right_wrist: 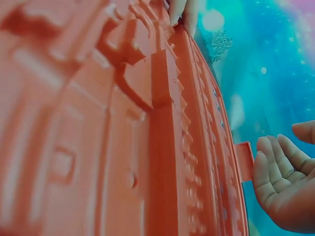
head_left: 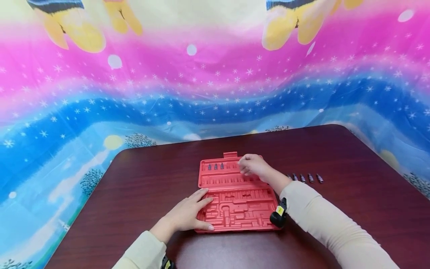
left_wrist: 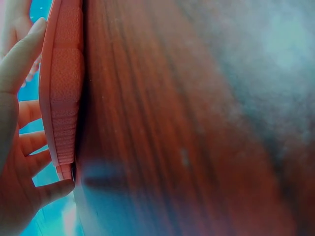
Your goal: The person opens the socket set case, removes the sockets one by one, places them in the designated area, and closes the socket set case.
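A red plastic tool case (head_left: 242, 211) lies unfolded on the table, with moulded recesses in both halves. Three dark pointed driver bits (head_left: 215, 167) stand in a row at the left of its far half (head_left: 231, 181). My left hand (head_left: 188, 211) rests on the case's near left corner, fingers spread, thumb along the front edge. Above the right part of the far half is my right hand (head_left: 253, 165), its fingers loosely bent. In the right wrist view, the right hand's thumb stands apart from the fingers (right_wrist: 275, 167), with nothing visible between them.
Several more driver bits (head_left: 310, 178) lie in a row on the dark wooden table (head_left: 151, 175), right of the case; the right forearm partly hides that row. A latch tab (head_left: 230, 154) sticks out at the case's far edge. A printed cloth (head_left: 215, 93) hangs behind the table.
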Demonstrator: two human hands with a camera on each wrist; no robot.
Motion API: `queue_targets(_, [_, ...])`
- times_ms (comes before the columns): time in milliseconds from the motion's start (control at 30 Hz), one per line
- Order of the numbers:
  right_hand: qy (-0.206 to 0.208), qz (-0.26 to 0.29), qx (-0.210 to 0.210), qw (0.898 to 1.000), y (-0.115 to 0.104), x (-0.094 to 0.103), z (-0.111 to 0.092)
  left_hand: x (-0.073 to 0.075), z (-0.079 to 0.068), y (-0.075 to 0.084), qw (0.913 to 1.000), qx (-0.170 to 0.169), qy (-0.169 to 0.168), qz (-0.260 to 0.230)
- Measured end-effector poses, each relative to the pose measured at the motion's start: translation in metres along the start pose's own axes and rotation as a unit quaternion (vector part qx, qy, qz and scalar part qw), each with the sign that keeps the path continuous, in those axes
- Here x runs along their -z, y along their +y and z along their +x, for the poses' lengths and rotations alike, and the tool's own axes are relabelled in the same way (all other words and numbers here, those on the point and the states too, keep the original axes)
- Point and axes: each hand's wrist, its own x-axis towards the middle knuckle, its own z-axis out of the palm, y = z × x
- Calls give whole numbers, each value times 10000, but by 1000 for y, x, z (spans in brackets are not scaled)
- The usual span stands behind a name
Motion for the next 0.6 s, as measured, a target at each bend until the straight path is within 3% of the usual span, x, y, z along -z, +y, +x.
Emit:
queue_targets(300, [100,97,-100,9999,-5,-18,31,-1,1,0,10000,59,0,-9])
queue_targets(600, [-69,315,-211,9993,-7,-30,52,2,1,1,10000,53,-60,-20])
